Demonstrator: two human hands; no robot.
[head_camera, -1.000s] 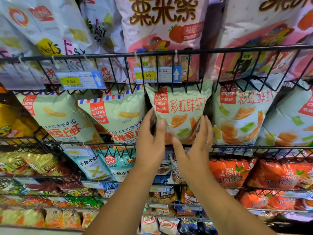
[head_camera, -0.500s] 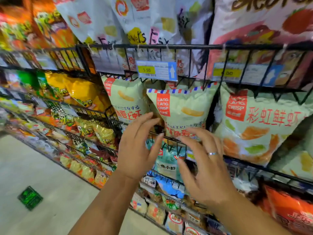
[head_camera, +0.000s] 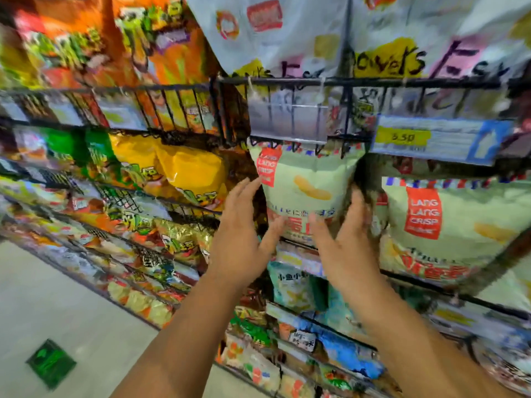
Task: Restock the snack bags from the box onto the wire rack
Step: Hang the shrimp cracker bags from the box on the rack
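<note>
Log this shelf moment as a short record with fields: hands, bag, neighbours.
left hand: straight fingers against the left edge of the pale green bag
right hand: straight fingers against its right edge
bag position: upright on the wire rack
neighbours: matching bag on its right, yellow bags on its left
price tag: above the matching bag, blurred

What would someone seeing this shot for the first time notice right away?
Two bare hands, the left hand and right hand, flank a pale green Lang Lang Crisp bag at centre, on the black wire rack. A second matching bag sits to its right, and bright yellow bags glow on the shelf to the left.
</note>
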